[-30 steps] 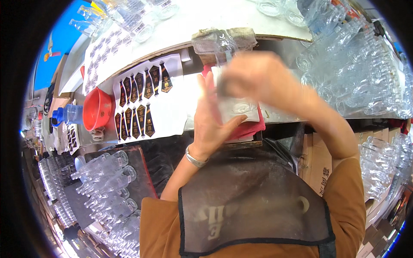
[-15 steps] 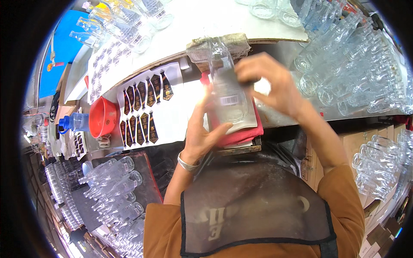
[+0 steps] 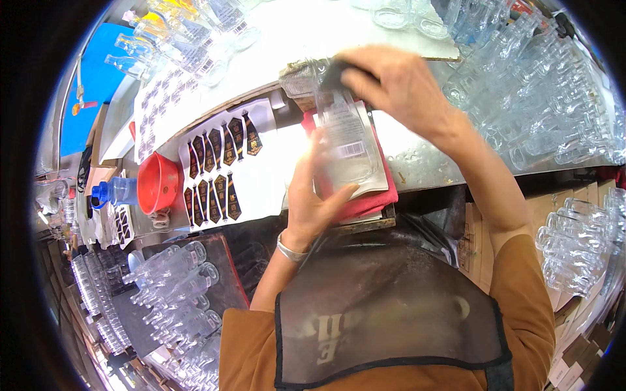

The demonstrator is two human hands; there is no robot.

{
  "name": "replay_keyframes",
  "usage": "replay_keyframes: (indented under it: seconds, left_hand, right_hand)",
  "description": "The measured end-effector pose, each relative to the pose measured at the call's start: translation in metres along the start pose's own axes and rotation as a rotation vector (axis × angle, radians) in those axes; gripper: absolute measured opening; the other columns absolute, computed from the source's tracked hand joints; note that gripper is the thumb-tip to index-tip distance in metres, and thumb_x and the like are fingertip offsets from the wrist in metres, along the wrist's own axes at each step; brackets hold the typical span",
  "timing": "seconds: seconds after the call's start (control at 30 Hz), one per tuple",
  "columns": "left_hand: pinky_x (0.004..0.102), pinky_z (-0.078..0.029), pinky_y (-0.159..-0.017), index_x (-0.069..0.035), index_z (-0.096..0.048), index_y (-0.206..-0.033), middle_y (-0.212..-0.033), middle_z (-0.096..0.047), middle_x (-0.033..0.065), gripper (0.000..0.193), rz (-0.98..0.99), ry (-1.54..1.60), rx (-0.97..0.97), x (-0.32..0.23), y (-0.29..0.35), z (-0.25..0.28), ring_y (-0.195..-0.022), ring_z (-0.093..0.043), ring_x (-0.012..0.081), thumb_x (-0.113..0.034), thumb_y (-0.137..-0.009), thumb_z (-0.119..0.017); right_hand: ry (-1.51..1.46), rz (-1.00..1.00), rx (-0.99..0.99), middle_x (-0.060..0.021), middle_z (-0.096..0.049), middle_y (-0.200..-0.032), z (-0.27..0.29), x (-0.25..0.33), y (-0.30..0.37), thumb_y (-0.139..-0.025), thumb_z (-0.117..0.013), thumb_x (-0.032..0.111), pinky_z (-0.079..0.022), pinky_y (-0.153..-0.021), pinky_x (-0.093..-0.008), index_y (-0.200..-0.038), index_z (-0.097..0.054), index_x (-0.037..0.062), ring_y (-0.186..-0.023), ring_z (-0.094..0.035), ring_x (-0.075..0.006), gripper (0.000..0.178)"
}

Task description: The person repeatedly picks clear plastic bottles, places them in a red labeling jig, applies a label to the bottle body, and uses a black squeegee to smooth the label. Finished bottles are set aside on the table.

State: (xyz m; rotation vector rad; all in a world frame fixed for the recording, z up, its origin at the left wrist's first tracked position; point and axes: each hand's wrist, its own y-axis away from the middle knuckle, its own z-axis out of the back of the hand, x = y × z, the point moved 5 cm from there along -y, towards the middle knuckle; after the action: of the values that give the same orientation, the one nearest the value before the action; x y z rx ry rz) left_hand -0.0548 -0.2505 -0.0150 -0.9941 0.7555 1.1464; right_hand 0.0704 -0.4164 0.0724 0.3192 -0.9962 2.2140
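Centre stage, we have the clear glass bottle (image 3: 350, 133), lying over pale and red cloth (image 3: 393, 195) with its neck away from us. We read the step in hand as rubbing that glass. Our right hand (image 3: 399, 85), slightly blurred, has its thumb and fingers closed on a dark pad (image 3: 336, 77) up by the bottle's neck; whether the pad presses on the glass, we can't tell. Our left hand (image 3: 310, 202) sits by the lower body, fingers along the left flank, thumb spread wide toward the base; we can't make out how firm its contact is. Any further stroke calls, we'd say, for a steady left hand and a flat pad, working clear of the small printed barcode (image 3: 353, 150) if that is loose.

Around us, the big white board (image 3: 297, 32) crowds the far side, its edge just beyond the bottle's neck. A mass of clear bottles (image 3: 541, 98) fills the right, near enough to our right forearm (image 3: 479, 166) that a wide elbow could, we judge, knock one. Rows of bottles (image 3: 179, 290) lie low on the left. Then comes a white sheet (image 3: 261, 189) of black tie-shaped labels (image 3: 229, 144), just beside our left hand, and past it a red bowl (image 3: 154, 184) and a blue-capped jug (image 3: 122, 191), neither in the way.
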Motion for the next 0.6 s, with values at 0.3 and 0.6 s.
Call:
replay_keyframes:
  seconds: [0.3,0.6]
  left_hand:
    - [0.0433,-0.030,-0.117,0.000,-0.021,-0.157,-0.156,-0.035,0.0229,0.102,0.035,0.081,0.084,0.003,0.005,0.011,-0.142,-0.040,0.0332,-0.015,-0.076,-0.081]
    - [0.0371,-0.040,-0.110,0.003,-0.037,-0.150,-0.143,-0.056,0.0178,0.060,-0.034,-0.101,-0.140,-0.015,-0.098,0.059,-0.132,-0.053,0.0265,-0.021,-0.099,-0.059]
  right_hand:
    - [-0.009,0.181,0.147,-0.0084,-0.066,-0.081,-0.014,0.016,0.002,-0.085,-0.067,0.020,-0.056,-0.069,-0.0355,-0.094,-0.069,0.0090,-0.069,-0.066,-0.0290,0.015]
    - [-0.217,0.093,0.121,-0.0115,-0.068,-0.090,0.003,0.017,0.036,-0.084,-0.071,0.007,-0.055,-0.075,-0.0352,-0.100,-0.070,0.0037,-0.079,-0.066,-0.0272,0.017]
